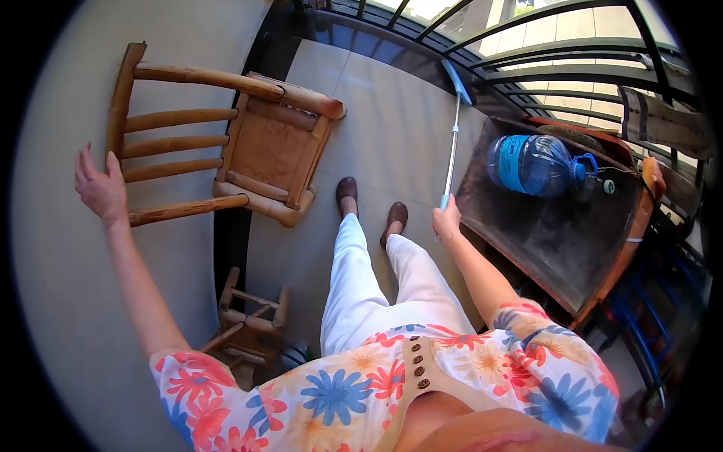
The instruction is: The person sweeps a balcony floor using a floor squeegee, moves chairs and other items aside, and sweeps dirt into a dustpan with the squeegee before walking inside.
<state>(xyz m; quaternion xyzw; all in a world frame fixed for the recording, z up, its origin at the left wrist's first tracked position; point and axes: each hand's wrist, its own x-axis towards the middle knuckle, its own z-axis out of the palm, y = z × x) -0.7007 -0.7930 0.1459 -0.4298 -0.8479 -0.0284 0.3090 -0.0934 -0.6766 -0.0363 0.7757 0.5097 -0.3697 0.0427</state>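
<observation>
My right hand is wrapped round the upper end of a long-handled mop with a silver pole and light-blue fittings. The narrow blue mop head rests at the far right of the floor, by the foot of the railing. On the other side, my left hand has its fingers spread beside the back of a bamboo chair. Its thumb is close to the chair's top post; I cannot tell whether they touch. The chair appears tipped sideways in this wide view, its seat facing the walkway.
A dark tray-like surface at right holds a large blue water bottle. Black railings run along the far right, with a striped cloth over them. A small bamboo stool stands lower left. Pale floor tiles lie ahead.
</observation>
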